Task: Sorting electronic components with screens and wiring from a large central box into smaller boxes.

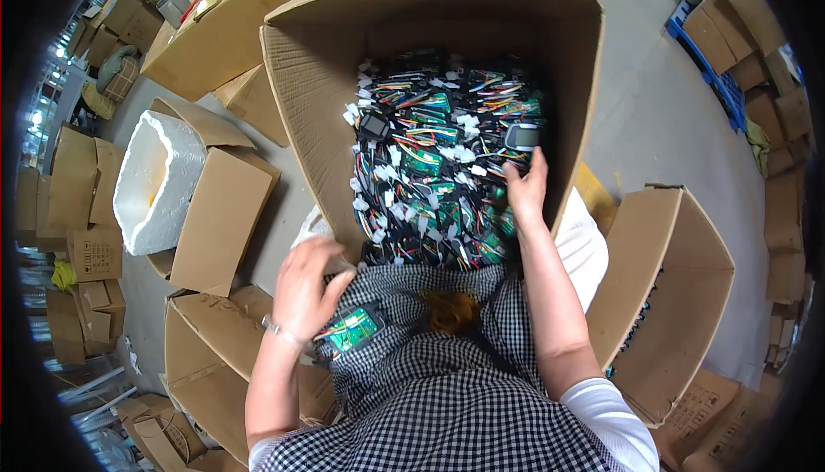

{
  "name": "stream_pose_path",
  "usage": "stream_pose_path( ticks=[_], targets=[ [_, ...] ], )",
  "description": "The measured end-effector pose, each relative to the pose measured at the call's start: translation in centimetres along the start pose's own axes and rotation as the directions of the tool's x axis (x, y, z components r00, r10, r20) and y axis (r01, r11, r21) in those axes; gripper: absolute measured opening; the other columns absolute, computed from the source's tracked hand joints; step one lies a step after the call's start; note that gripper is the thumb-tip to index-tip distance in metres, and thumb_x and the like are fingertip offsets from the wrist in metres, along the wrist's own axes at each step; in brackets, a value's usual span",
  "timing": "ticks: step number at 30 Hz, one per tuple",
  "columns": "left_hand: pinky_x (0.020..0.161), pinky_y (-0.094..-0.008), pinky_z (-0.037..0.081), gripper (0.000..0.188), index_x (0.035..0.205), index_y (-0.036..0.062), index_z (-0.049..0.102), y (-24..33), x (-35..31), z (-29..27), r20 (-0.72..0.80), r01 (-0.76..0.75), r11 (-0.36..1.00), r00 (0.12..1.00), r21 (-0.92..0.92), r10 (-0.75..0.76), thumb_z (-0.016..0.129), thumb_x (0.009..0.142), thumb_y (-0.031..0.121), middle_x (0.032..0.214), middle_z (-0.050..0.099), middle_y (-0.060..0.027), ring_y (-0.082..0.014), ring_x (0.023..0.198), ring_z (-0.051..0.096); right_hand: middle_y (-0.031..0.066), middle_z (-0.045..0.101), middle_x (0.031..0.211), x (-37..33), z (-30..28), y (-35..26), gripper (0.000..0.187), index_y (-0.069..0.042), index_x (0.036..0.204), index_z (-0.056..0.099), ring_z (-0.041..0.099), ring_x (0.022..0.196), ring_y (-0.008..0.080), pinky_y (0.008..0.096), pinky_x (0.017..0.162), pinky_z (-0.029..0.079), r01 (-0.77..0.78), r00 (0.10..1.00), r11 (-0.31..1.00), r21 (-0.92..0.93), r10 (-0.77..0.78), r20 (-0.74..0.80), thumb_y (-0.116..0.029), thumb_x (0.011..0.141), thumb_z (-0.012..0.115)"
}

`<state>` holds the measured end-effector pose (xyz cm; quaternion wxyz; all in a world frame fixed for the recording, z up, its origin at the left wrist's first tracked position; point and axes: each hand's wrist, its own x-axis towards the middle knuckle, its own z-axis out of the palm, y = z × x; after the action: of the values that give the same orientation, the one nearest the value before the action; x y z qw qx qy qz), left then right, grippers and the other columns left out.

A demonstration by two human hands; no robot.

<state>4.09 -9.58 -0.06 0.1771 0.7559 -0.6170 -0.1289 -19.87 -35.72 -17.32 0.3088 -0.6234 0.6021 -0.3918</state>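
Picking step: right hand closes on a grey module in the carton; left hand grasps a green circuit board. Next, lifting clear of tangled wires seems needed.

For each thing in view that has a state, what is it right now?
Large brown cardboard box: flaps open, filled with wired green circuit boards.
White foam box: open, lidless.
Right hand: reaching into the box, fingers on a small dark module.
Left hand: holding a green circuit board with wires.
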Motion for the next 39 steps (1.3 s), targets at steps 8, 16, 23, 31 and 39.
stream_pose_path(
  ticks=[8, 16, 23, 31, 39],
  targets=[
    [0.103, -0.0423, 0.037, 0.065, 0.129, -0.0019, 0.041, -4.0, 21.2, 9.5, -0.109, 0.423, 0.906, 0.902, 0.027, -0.418, 0.070, 0.080, 0.028, 0.132, 0.044, -0.0286, -0.0419, 0.123, 0.044, 0.0248, 0.033, 0.145, 7.6, 3.4, 2.9, 0.073, 0.000, 0.143, 0.028, 0.031, 0.136, 0.0366, 0.0410, 0.113, 0.025, -0.250, 0.965, 0.901, -0.354, 0.205, -0.161, -0.025, 0.084, 0.063],
    [0.084, -0.0401, 0.048, 0.031, 0.100, -0.0007, 0.059, -10.8, 22.4, 14.6, -0.133, 0.526, 0.742, 0.772, -0.416, -0.622, 0.066, 0.074, 0.015, 0.096, 0.066, -0.0237, -0.0356, 0.093, 0.065, 0.0130, 0.065, 0.095, 6.2, 3.8, 1.3, 0.045, -0.002, 0.110, 0.064, 0.059, 0.094, 0.0288, 0.0404, 0.087, 0.045, -0.069, 0.984, 0.990, -0.120, 0.047, -0.173, -0.010, 0.068, 0.077],
    [0.062, -0.0248, 0.047, 0.020, 0.098, -0.0012, 0.058, -1.9, 15.5, 7.8, -0.166, 0.304, 0.841, 0.896, -0.447, -0.412, 0.063, 0.079, 0.003, 0.078, 0.062, -0.0052, -0.0107, 0.065, 0.057, 0.0121, 0.060, 0.085, 0.7, 0.0, -7.5, 0.016, 0.003, 0.090, 0.066, 0.060, 0.078, 0.0252, 0.0338, 0.073, 0.049, 0.454, 0.871, 0.886, 0.088, -0.421, -0.253, 0.005, 0.075, 0.068],
    [0.060, -0.0167, 0.048, 0.023, 0.109, -0.0015, 0.053, 6.7, 6.3, 6.5, -0.083, 0.060, 0.363, 0.928, -0.930, -0.364, 0.061, 0.088, 0.005, 0.089, 0.062, -0.0041, -0.0042, 0.066, 0.057, 0.0078, 0.057, 0.091, -10.0, -3.0, -16.2, 0.024, -0.003, 0.093, 0.063, 0.056, 0.080, 0.0281, 0.0382, 0.077, 0.050, 0.788, 0.601, 0.585, 0.193, -0.799, -0.033, 0.001, 0.069, 0.066],
    [0.071, -0.0202, 0.049, 0.023, 0.115, -0.0011, 0.047, 9.0, -0.6, 5.9, 0.035, 0.022, -0.050, 0.963, -0.999, -0.269, 0.050, 0.097, 0.014, 0.095, 0.059, -0.0048, -0.0064, 0.080, 0.058, 0.0113, 0.051, 0.125, -15.8, -7.3, -15.1, 0.041, -0.006, 0.113, 0.057, 0.051, 0.103, 0.0328, 0.0418, 0.092, 0.044, 0.757, 0.557, 0.597, 0.266, -0.802, 0.215, -0.005, 0.073, 0.067]
  ],
)
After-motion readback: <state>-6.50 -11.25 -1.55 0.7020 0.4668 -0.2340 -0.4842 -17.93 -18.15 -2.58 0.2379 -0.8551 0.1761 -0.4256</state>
